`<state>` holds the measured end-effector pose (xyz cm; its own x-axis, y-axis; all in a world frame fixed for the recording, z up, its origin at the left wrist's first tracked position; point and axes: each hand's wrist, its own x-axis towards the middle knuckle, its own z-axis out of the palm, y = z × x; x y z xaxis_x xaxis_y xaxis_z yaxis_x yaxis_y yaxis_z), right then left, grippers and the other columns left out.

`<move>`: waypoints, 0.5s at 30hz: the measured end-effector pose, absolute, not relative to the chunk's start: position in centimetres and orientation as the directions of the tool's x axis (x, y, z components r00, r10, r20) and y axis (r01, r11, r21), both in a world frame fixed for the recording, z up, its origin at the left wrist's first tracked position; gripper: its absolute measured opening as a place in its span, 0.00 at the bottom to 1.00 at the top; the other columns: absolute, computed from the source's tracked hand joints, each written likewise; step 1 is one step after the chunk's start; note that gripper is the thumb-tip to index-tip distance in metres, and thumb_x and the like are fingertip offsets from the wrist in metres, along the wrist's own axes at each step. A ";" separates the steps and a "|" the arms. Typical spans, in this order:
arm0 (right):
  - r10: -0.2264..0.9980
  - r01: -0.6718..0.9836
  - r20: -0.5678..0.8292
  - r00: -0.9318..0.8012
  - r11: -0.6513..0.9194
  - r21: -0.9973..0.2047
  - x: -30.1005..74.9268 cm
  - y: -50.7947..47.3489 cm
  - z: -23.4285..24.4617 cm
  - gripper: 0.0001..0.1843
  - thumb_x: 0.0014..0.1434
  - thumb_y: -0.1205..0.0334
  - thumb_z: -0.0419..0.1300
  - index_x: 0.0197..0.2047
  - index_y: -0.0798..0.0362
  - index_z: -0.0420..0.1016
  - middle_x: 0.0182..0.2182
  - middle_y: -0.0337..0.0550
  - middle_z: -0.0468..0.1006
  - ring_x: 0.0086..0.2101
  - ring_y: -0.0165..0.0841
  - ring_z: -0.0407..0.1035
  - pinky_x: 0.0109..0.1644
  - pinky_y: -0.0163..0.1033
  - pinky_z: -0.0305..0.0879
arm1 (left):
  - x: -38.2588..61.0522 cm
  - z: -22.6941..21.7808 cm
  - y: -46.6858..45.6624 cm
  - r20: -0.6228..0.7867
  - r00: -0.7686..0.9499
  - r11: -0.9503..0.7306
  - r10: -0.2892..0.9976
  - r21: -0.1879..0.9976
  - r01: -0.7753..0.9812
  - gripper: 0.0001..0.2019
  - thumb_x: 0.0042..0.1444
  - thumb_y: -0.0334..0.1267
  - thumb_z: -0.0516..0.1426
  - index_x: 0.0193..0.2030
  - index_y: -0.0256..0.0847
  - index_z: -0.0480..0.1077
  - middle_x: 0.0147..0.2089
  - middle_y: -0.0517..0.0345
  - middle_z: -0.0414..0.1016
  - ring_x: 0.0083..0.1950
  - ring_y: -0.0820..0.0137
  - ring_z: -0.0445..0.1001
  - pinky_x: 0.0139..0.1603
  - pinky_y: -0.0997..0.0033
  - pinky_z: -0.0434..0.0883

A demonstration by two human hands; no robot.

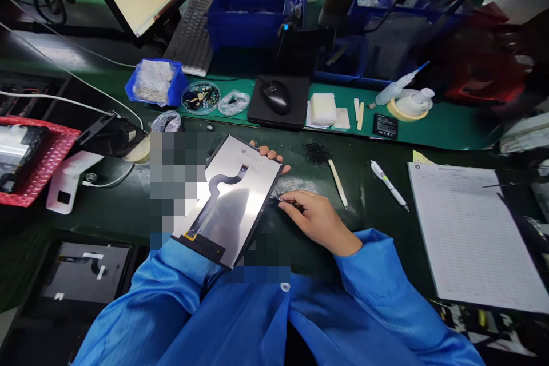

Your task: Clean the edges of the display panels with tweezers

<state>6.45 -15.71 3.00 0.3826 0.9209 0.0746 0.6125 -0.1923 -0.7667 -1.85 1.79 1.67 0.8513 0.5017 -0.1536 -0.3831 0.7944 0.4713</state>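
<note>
A flat display panel (240,206) with a silvery back and a curved black ribbon cable (212,189) lies tilted in my left hand (270,153). The fingertips of that hand wrap over its far edge, while the rest is behind the panel or blurred out. My right hand (317,220) is closed around a slim tool (294,203) with a thin metal tip. That tip meets the panel's right edge; the exact kind of tool cannot be made out. Just beyond my right hand lie a heap of small black scraps (316,153) and a cream-coloured stick (338,183).
To the right are a pen (389,185) and a printed sheet (467,229). Behind stand a mouse (275,96), white pads (322,108), a dropper bottle (401,84) and blue bins (249,17). Another panel (88,271) lies at lower left, bubble wrap (55,131) above it.
</note>
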 end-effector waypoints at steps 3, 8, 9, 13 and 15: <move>0.926 0.613 0.082 0.369 -0.176 -0.770 6.5 -15.8 3.0 0.10 0.70 0.58 0.56 0.42 0.43 0.80 0.40 0.43 0.86 0.40 0.44 0.81 0.45 0.51 0.77 | -2.0 1.3 1.9 -0.100 0.881 0.826 0.463 0.408 -0.389 0.09 0.65 0.49 0.57 0.43 0.47 0.69 0.42 0.55 0.67 0.49 0.61 0.71 0.61 0.40 0.71; 0.908 0.527 -0.019 0.419 -0.260 -0.809 6.4 -15.9 3.0 0.06 0.66 0.55 0.62 0.45 0.39 0.79 0.32 0.40 0.84 0.29 0.42 0.78 0.33 0.47 0.76 | -1.9 0.7 2.4 -0.141 0.877 0.838 0.459 0.398 -0.374 0.12 0.60 0.50 0.62 0.45 0.50 0.70 0.44 0.55 0.68 0.52 0.58 0.70 0.62 0.36 0.70; 0.910 0.538 -0.002 0.414 -0.246 -0.806 6.4 -15.8 3.0 0.06 0.66 0.55 0.61 0.45 0.39 0.80 0.33 0.40 0.84 0.31 0.43 0.79 0.36 0.48 0.76 | -1.9 0.6 2.5 -0.154 0.875 0.839 0.459 0.401 -0.369 0.14 0.57 0.52 0.64 0.45 0.50 0.70 0.44 0.55 0.68 0.53 0.56 0.70 0.63 0.35 0.70; 0.926 0.606 0.077 0.370 -0.178 -0.776 6.5 -15.6 3.3 0.10 0.69 0.59 0.57 0.42 0.41 0.81 0.40 0.44 0.86 0.41 0.45 0.81 0.47 0.50 0.77 | -1.6 0.1 2.6 -0.199 0.861 0.831 0.468 0.430 -0.352 0.27 0.48 0.62 0.68 0.48 0.48 0.70 0.44 0.51 0.70 0.57 0.51 0.70 0.64 0.32 0.69; 0.927 0.606 0.078 0.367 -0.175 -0.776 6.5 -15.7 3.3 0.11 0.69 0.58 0.56 0.42 0.41 0.81 0.40 0.43 0.86 0.41 0.45 0.81 0.47 0.50 0.77 | -1.5 0.0 2.6 -0.204 0.862 0.832 0.464 0.433 -0.346 0.31 0.45 0.65 0.68 0.49 0.48 0.70 0.43 0.51 0.70 0.57 0.50 0.70 0.64 0.31 0.68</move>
<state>6.48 -15.68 3.27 0.3671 0.9269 0.0781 0.6064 -0.1748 -0.7757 -1.48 2.61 -0.03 0.8617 0.4644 -0.2044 -0.3460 0.8324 0.4329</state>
